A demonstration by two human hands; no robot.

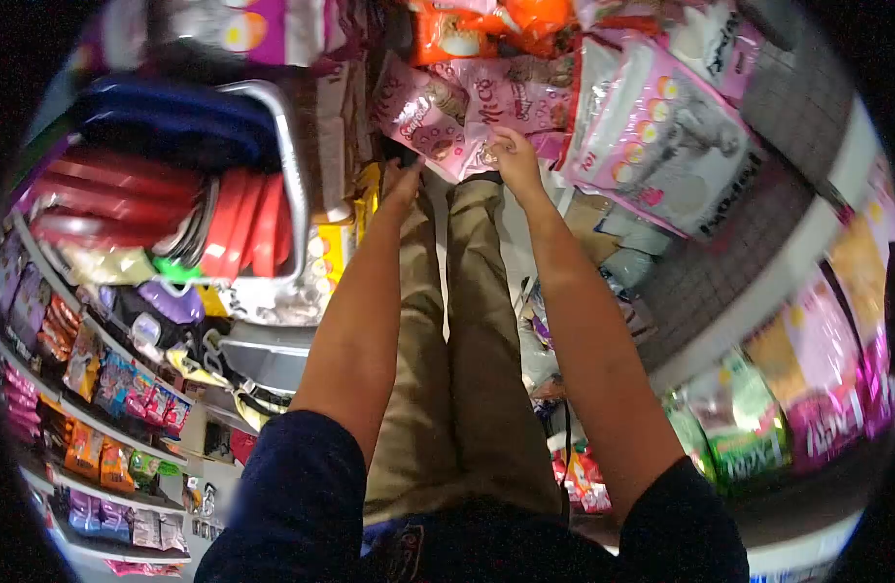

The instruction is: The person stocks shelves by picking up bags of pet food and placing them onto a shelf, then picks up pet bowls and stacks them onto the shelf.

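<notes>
Two pink bags lie side by side at the top centre, the left pink bag tilted and overlapping the right pink bag. My right hand is closed on the lower edge of the pink packaging, thumb and fingers at its lower right corner. At the lower left of the left bag is my left hand, close to its edge; its fingers are dark and partly hidden, so its grip is unclear. Just right of the bags stands a large pink and white bag with a cat picture.
A blue basket and red bowls are at the left. Orange bags lie beyond the pink ones. Shelves with small packets curve along the lower left. Green bags stand on the lower right shelf. My legs are below.
</notes>
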